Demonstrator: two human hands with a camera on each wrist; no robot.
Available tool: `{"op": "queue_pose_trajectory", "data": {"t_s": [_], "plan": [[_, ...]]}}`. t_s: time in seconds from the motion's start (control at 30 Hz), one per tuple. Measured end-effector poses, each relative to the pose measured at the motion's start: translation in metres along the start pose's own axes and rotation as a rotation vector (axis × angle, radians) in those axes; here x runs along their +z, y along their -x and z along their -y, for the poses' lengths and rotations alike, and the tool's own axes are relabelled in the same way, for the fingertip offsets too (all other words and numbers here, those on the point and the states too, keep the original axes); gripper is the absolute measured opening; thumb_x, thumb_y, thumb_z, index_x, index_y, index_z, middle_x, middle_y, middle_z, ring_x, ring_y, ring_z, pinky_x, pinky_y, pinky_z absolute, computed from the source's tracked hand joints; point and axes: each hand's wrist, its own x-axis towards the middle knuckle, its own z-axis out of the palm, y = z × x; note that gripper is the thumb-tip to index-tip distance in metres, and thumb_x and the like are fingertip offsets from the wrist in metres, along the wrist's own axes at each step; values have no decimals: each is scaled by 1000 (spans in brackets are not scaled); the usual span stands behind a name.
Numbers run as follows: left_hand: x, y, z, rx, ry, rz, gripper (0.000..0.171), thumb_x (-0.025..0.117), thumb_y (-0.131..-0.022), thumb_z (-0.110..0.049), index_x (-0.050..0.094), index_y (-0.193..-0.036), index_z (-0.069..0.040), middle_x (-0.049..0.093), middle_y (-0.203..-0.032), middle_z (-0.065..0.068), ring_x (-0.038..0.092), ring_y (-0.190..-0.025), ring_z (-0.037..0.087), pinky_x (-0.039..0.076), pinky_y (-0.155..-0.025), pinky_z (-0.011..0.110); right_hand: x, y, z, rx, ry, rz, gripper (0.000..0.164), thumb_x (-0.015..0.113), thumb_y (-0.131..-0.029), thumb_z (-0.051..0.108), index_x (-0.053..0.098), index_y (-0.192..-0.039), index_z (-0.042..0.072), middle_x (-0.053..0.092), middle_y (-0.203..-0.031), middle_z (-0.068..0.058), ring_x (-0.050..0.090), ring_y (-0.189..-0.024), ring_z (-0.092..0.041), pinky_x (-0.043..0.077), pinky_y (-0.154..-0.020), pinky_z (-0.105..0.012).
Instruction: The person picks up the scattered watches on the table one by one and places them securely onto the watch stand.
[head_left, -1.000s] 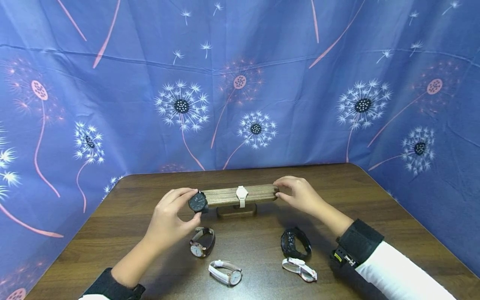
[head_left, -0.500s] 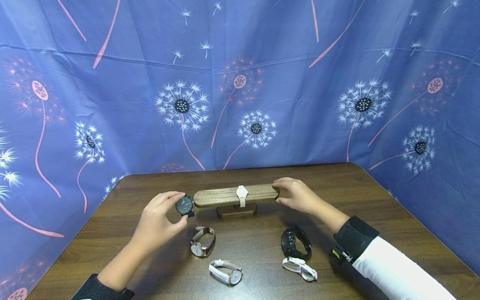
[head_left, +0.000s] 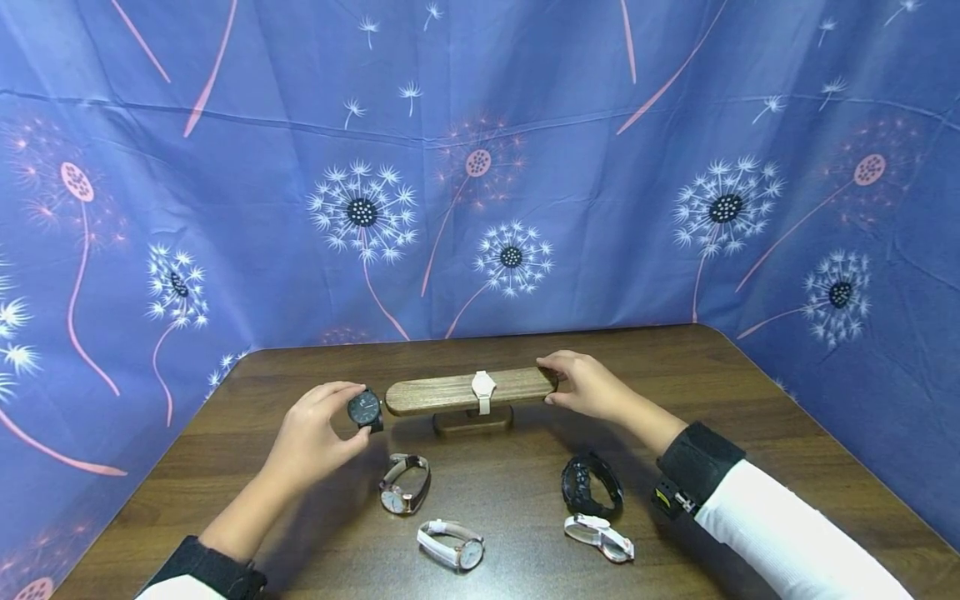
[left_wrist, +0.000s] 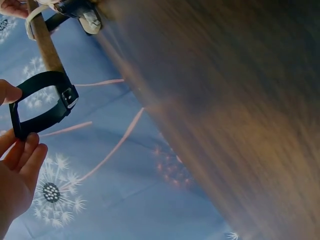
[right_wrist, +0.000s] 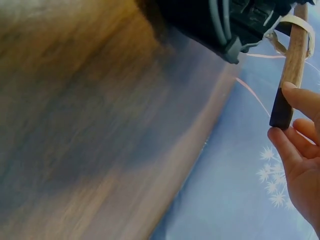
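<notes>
In the head view my left hand [head_left: 311, 437] pinches a black wristwatch [head_left: 364, 407] between thumb and fingers, just off the left end of a wooden watch stand [head_left: 435, 393]. The left wrist view shows its black strap [left_wrist: 47, 122] buckled in a loop, close to the bar's end. My right hand [head_left: 588, 387] grips the right end of the stand's bar, and the right wrist view shows thumb and fingers on its dark tip [right_wrist: 281, 111]. A white watch [head_left: 483, 387] is strapped round the middle of the bar.
On the table [head_left: 510, 492] in front of the stand lie a brown-strapped watch [head_left: 405, 487], a white-strapped watch [head_left: 453, 546], a chunky black watch [head_left: 591, 486] and another white watch [head_left: 600, 537]. A blue dandelion-print cloth [head_left: 480, 208] hangs behind the table.
The left hand has moved left with the black watch, which overlapped the bar's left end and now stands apart from it. The right hand has shifted slightly left along the bar.
</notes>
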Motion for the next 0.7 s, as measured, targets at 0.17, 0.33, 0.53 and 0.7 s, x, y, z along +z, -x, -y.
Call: {"op": "queue_pose_trajectory", "data": {"t_s": [0.17,0.33,0.53,0.7], "plan": [[4,-1,9,-36,17,38,51,86,-59,-9,70,-105,4,69,-103,12,66,-95,32,56,-79,47,-1,-3,1,4,-10,19,49,83,-74,3,63,-116,-11,65,-109,-20,65,-92,-28,58,-77,-35],[9,-2,14,-77,25,77,53,87,-59,-10,70,-107,2,69,-104,13,66,-96,32,56,-80,48,-4,-5,3,26,3,41,47,84,-74,5,64,-115,-8,66,-108,-18,64,-87,-24,57,-75,-36],[17,-6,18,-99,71,115,53,87,-61,-8,70,-110,1,69,-107,12,66,-99,32,56,-80,47,-6,-6,4,45,10,67,47,83,-75,5,63,-116,-8,65,-109,-17,62,-85,-22,54,-73,-36],[26,-11,19,-105,97,150,52,87,-62,-7,70,-111,1,68,-107,11,66,-97,31,56,-79,46,-6,-7,4,20,17,61,45,83,-74,4,64,-113,-8,65,-105,-15,60,-83,-20,53,-71,-35]]}}
